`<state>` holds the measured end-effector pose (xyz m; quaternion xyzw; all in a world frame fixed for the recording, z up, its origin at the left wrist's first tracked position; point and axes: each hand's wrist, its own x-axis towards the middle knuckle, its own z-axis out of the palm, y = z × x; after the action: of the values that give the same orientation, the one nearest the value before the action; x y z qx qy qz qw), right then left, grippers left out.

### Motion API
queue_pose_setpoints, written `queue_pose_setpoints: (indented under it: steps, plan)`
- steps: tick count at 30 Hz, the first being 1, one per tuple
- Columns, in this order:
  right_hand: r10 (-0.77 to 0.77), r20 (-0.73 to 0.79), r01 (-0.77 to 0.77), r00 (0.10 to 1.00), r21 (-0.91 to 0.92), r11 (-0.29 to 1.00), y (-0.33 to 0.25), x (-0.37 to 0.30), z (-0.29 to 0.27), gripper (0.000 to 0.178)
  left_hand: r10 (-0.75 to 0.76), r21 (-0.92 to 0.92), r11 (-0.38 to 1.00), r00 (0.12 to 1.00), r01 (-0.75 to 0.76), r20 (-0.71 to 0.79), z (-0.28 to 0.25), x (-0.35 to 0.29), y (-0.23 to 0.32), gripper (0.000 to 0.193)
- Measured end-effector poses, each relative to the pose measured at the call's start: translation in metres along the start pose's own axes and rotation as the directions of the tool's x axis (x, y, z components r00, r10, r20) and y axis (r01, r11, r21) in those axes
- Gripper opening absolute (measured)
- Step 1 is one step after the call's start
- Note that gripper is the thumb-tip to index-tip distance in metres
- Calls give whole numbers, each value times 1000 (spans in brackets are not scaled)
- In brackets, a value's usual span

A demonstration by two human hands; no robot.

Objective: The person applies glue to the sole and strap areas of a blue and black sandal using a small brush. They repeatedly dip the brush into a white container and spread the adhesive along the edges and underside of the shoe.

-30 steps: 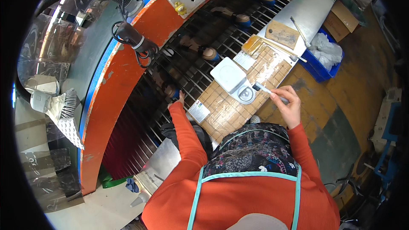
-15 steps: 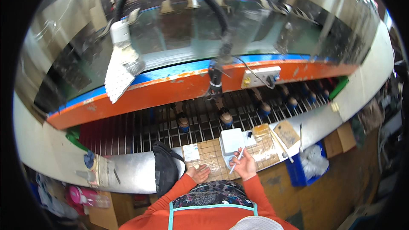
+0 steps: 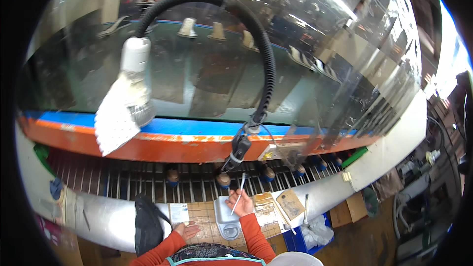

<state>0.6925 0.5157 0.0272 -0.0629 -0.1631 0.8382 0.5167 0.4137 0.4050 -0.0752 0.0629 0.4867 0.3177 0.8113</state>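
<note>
My right hand [image 3: 240,203] is closed round a slim white stick-like tool [image 3: 236,205], probably a brush, pointing up and away from me toward the metal rods. It hovers over the right side of a pale grey plastic container [image 3: 220,213], whose near end has a round well. My left hand [image 3: 186,230] rests palm-up on the brown gridded work surface [image 3: 199,215], fingers stretched out. A small pale spot shows by its thumb, too small to name. Left of that hand lies a black bag-like item [image 3: 148,224]; a white printed card [image 3: 179,213] is just beyond.
Several shoe-like pieces with blue ends [image 3: 223,181] sit on metal rods [image 3: 123,182] beneath an orange beam [image 3: 162,149]. A lamp [image 3: 120,113] on a black flexible arm hangs over it. At right are a tan pad [image 3: 290,204] and a blue bin [image 3: 294,241] with clear plastic.
The view has tilted upward and shifted right. My right hand has moved forward from the container's near end, swinging the white tool toward the rods. My left hand stays resting on the surface.
</note>
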Motion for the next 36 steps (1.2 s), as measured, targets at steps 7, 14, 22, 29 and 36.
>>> queue_pose_setpoints:
  steps: [7, 14, 22, 29, 36]
  plan:
    - [40, -33, -41, 999, -18, 999, 8, -11, -2, 32, -29, 81, 996, 986, 42, -164, -15, 26, -9, 39]
    - [11, 16, -11, 1000, -53, 999, 15, -9, -2, 34, -4, 193, 980, 988, 35, -156, 25, 73, 25, 39]
    - [-34, 22, 32, 999, 70, 997, 19, -10, 0, 33, -40, 280, 956, 987, 83, -158, 41, 99, 42, 39]
    - [-30, 18, 28, 999, 84, 996, 20, -9, -3, 34, -52, 300, 949, 985, 100, -165, 42, 110, 45, 40]
    - [-39, -21, 39, 999, -21, 999, 20, -9, -1, 35, -4, 205, 978, 981, 44, -195, 13, 90, 19, 41]
